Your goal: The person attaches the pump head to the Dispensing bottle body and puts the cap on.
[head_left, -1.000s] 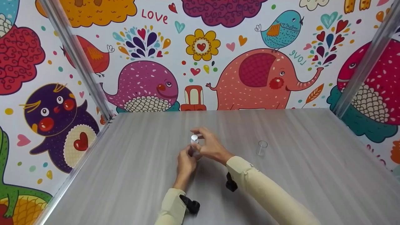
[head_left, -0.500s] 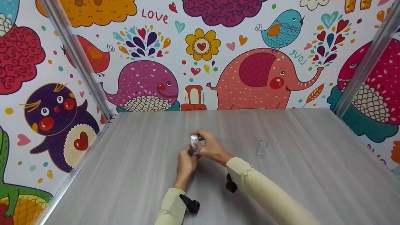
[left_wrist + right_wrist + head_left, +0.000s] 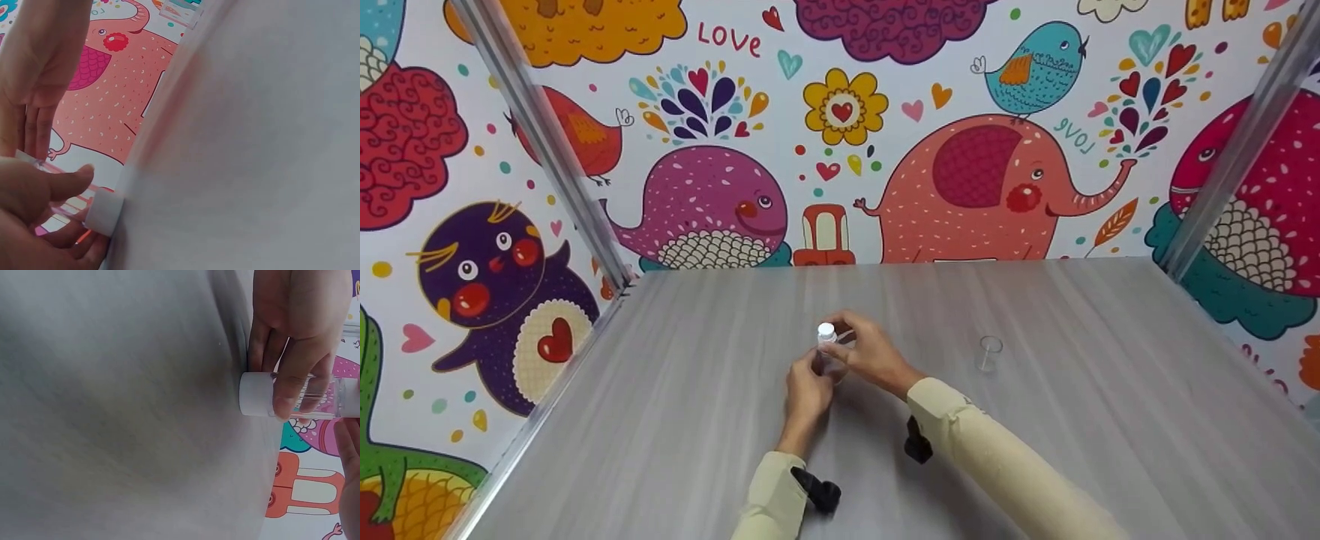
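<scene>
The small clear bottle [image 3: 826, 340] stood upright near the middle of the grey table [image 3: 697, 375], its white base [image 3: 256, 394] down at the surface and its white cap [image 3: 826, 329] uppermost. The left hand [image 3: 808, 394] gripped the clear body [image 3: 330, 400] just above the base; the right hand [image 3: 872, 354] curved thumb and fingers about the top, though whether they pinched the cap or merely rested against it I could not tell. The bottle looked light and stiff, its smooth side likely slippery; whether it was glass or plastic did not show, so gentle pressure seemed wiser. The lower body looked the best place for a steadying hold, the cap's rim for fingertips. A clear cup [image 3: 988, 355], probably just as easily tipped, stood well apart to the right
</scene>
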A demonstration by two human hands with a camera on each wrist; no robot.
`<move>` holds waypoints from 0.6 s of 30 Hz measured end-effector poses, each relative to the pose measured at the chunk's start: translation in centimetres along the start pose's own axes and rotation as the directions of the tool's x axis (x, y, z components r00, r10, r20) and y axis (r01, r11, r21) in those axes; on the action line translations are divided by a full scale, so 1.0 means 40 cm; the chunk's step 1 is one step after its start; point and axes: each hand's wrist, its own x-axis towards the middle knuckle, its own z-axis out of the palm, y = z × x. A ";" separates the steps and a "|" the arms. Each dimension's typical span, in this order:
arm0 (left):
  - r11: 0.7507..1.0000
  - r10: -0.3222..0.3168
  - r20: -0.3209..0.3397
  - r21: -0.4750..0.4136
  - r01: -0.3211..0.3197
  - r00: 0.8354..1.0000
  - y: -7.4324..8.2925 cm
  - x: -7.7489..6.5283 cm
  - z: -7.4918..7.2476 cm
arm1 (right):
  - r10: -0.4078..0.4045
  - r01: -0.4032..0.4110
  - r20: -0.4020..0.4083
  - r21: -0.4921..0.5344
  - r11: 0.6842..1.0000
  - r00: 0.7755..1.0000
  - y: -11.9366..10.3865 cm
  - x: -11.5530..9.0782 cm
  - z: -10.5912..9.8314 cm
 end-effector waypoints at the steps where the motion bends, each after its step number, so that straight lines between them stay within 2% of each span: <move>1: 1.000 -0.004 0.000 0.002 0.004 1.000 0.000 0.000 0.000 | 0.007 -0.007 -0.001 -0.001 1.000 1.000 0.001 0.000 0.000; 6: 1.000 -0.007 -0.009 -0.016 0.007 1.000 0.003 -0.002 0.000 | 0.076 -0.076 -0.002 0.013 0.997 0.997 0.001 -0.002 0.002; 12: 0.998 0.012 -0.050 -0.054 -0.015 0.999 0.004 -0.004 0.003 | 0.196 -0.197 0.018 0.067 0.978 0.980 -0.005 -0.005 0.004; 15: 0.996 0.037 -0.058 -0.081 -0.042 0.998 0.003 -0.005 0.005 | 0.215 -0.215 0.011 0.095 0.972 0.977 -0.009 -0.007 0.000; 18: 0.995 0.039 -0.053 -0.090 -0.044 0.998 0.003 -0.006 0.007 | 0.181 -0.181 0.008 0.104 0.978 0.983 -0.012 -0.008 -0.003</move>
